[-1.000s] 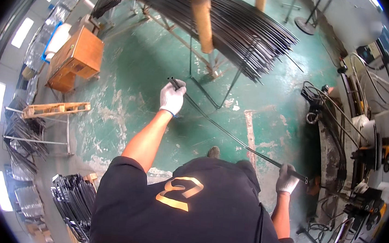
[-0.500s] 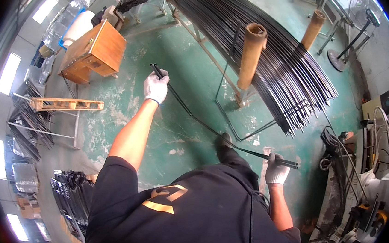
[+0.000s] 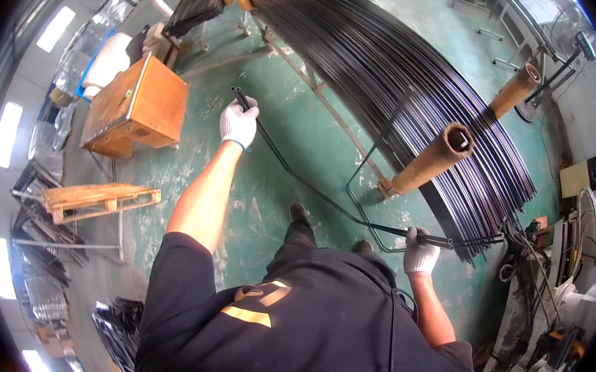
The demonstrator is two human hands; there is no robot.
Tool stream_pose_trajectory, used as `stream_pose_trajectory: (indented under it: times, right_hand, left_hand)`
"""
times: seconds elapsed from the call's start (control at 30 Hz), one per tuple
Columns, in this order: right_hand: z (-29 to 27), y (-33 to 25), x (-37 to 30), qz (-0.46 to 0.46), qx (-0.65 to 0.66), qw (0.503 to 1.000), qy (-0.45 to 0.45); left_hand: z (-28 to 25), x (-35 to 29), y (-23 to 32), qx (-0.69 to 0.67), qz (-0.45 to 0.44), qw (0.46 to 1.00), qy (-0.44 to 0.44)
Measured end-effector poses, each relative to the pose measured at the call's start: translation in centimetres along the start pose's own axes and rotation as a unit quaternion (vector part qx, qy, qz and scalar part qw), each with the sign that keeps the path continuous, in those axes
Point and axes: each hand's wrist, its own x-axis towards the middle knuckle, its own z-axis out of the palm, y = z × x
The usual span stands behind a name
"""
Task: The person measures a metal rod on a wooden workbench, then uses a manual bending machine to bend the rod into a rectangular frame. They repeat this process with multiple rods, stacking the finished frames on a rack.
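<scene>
Single head fisheye, looking steeply down over wearer's shoulders at green floor point(image 3: 295, 136).

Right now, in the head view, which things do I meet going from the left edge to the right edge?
Wooden pallet → orange wooden box → left hand gripping one end of the thin black rod → brown cardboard tube → right hand holding the rod's other end → standing fan.
</scene>
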Motion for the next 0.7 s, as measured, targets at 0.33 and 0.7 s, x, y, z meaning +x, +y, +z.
stream_pose_trajectory:
  times: [0.33, 0.7]
  right_hand:
    - [9.6, -10.2, 4.1, 0.127, 0.116, 0.977, 0.124]
    - [16.0, -17.1, 12.8, 0.153, 0.101, 0.966, 0.183]
  left_hand:
    - [5.3, 17.6, 0.8, -0.015, 0.072, 0.993, -0.088]
    - [14.4, 31.1, 0.4, -0.014, 0.132, 0.980, -0.147]
